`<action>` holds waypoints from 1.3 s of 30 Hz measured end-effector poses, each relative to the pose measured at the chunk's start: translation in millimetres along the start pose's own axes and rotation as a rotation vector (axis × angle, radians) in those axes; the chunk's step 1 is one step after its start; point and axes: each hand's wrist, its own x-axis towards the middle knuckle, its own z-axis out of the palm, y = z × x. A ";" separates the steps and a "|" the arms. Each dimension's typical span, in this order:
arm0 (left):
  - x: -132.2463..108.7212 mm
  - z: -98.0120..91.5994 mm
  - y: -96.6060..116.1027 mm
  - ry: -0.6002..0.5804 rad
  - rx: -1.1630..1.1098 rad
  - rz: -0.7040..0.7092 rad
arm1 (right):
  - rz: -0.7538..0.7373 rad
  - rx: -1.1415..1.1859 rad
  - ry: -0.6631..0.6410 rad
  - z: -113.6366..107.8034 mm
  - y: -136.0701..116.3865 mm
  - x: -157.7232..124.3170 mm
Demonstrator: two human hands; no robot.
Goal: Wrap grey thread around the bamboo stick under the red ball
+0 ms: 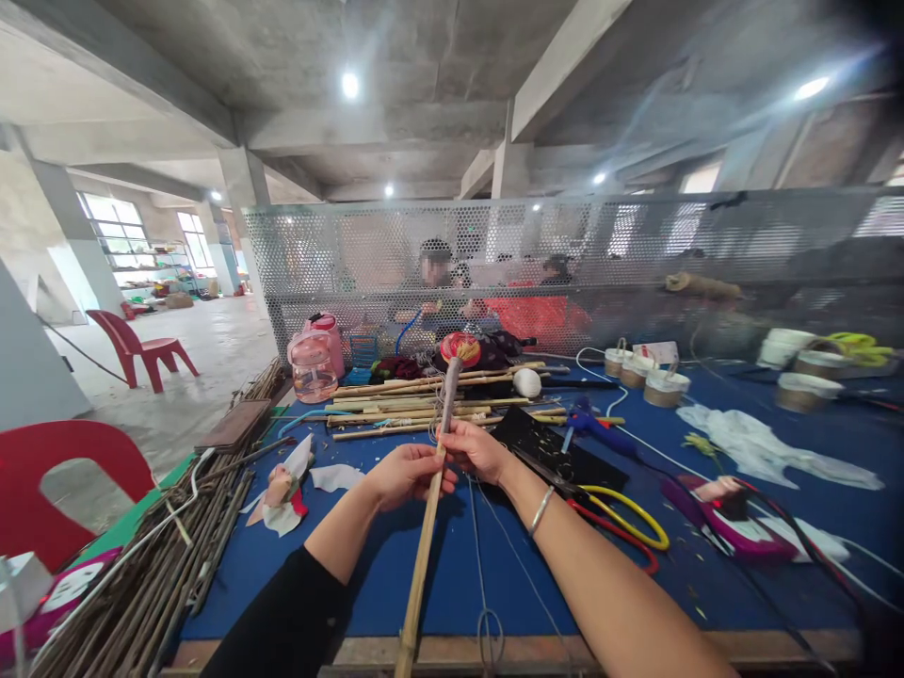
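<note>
A long bamboo stick [422, 565] slants up and away from the table's front edge. Its upper part carries a greyish wrapping [449, 400]. My left hand [410, 473] is closed around the stick just below that wrapping. Slightly higher, the fingers of my right hand [475, 450] pinch the stick at the wrapping's lower end. Thin grey cord [477, 546] trails from near my hands down to the table edge, with a loop there. A red and yellow round thing [460, 349] shows behind the stick's top; whether they touch I cannot tell.
Bamboo sticks [381, 407] lie across the blue table beside a white ball [526, 382]. At right are scissors [628, 518] with yellow and red handles, a blue glue gun [583, 421] and small pots [665, 388]. Dark twigs [152, 574] line the left edge. A perforated screen [621, 254] stands behind.
</note>
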 end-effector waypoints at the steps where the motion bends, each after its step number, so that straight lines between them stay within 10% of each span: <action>1: 1.0 -1.2 -1.3 0.025 0.022 0.028 | -0.019 -0.003 0.011 0.9 0.4 0.8; 18: 1.1 -4.6 -1.1 0.152 0.180 0.063 | -0.033 -0.003 0.039 -0.5 -2.1 1.7; 25: -4.2 -5.7 4.8 -0.006 0.040 -0.012 | -0.061 0.045 -0.029 4.0 -9.0 -2.8; 33: 1.9 -7.6 -1.6 0.152 0.198 0.092 | -0.073 -0.001 0.068 7.4 -2.7 4.2; 39: -3.8 -5.3 2.8 -0.038 0.001 -0.038 | -0.023 0.043 0.000 4.0 -5.7 -0.2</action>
